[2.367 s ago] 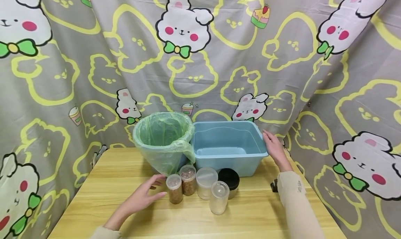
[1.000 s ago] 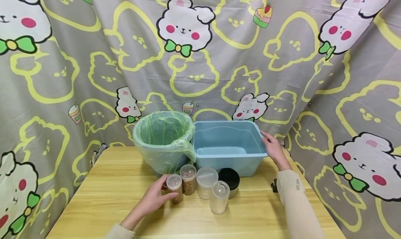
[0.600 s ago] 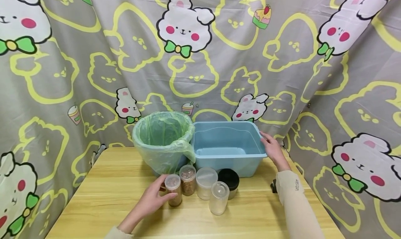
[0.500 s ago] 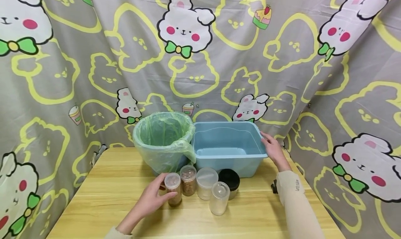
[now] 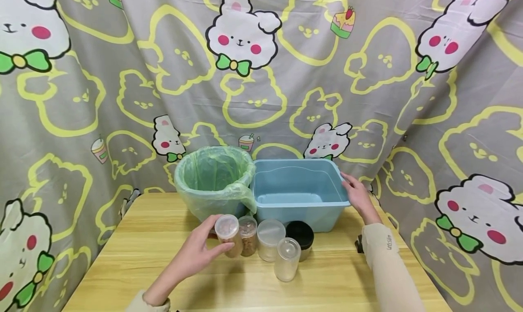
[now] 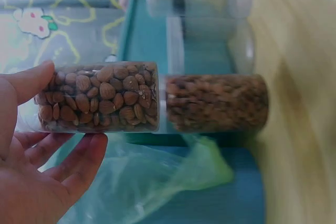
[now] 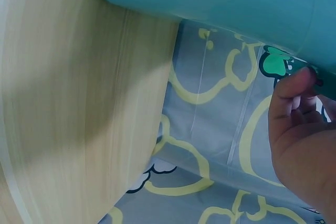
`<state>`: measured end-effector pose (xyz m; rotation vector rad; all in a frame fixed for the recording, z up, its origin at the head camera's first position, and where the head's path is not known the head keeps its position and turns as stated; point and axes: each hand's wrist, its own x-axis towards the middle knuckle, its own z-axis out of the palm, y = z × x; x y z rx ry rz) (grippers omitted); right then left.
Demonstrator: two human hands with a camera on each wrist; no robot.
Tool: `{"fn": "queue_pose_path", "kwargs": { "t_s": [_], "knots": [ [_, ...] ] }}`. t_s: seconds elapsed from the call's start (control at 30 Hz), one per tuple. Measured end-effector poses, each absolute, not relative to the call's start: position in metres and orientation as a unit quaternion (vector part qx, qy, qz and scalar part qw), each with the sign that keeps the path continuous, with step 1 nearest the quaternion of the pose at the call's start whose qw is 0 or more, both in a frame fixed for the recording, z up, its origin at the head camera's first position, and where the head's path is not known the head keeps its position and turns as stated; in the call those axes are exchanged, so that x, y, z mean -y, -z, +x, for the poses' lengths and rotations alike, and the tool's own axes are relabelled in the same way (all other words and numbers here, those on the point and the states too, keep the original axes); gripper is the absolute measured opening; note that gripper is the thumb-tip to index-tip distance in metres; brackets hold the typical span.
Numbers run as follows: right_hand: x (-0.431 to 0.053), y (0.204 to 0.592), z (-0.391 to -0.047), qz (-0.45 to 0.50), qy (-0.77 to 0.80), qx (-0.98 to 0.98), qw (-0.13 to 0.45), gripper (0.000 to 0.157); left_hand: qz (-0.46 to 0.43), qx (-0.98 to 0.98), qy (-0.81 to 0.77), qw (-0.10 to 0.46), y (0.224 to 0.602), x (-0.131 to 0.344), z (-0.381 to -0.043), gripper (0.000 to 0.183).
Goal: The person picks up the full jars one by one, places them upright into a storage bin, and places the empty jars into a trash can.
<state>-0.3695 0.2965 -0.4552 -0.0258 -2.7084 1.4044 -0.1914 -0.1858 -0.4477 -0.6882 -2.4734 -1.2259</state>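
The left hand (image 5: 196, 255) gripped the jar of almonds (image 5: 229, 234), lifted just off the tabletop (image 5: 135, 253) beside the other jars (image 5: 267, 239). The right hand (image 5: 356, 195) rested with relaxed fingers on the blue tub (image 5: 296, 191) rim.

Backdrop: grey draped fabric curtain (image 5: 310, 76), printed with yellow bear outlines and white bears with pink cheeks and green bow ties.

Bench: light yellow-tan wooden bench (image 5: 139, 257) with a visible straight grain pattern.

Rectangular plastic tub (image 5: 298, 189): light blue, unpatterned.

Round bin with translucent plastic liner bag (image 5: 212, 175): pale green.

Clear cylindrical plastic jar of almonds (image 5: 229, 235): transparent wall and lid, brown contents.

Second clear cylindrical jar of granular filling (image 5: 248, 235): transparent wall, darker brown contents.

Two clear empty plastic jars (image 5: 286, 257): colourless, frosted-looking.

Low round black-lidded jar (image 5: 300, 232): black top.

Long sleeve on the right arm (image 5: 388, 266): beige.
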Motion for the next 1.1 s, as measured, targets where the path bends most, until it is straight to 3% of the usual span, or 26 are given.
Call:
{"fn": "queue_pose_path", "kwargs": {
  "t_s": [0.53, 1.1],
  "knots": [
    [-0.297, 0.453, -0.368, -0.007, -0.456, 0.889, 0.035, 0.056, -0.274, 0.834, 0.453, 0.157, 0.385, 0.148, -0.21, 0.061],
    [-0.295, 0.454, -0.368, -0.006, -0.452, 0.891, 0.036, 0.056, -0.266, 0.795, 0.531, 0.123, 0.364, 0.088, -0.263, 0.058]
  ]
}}
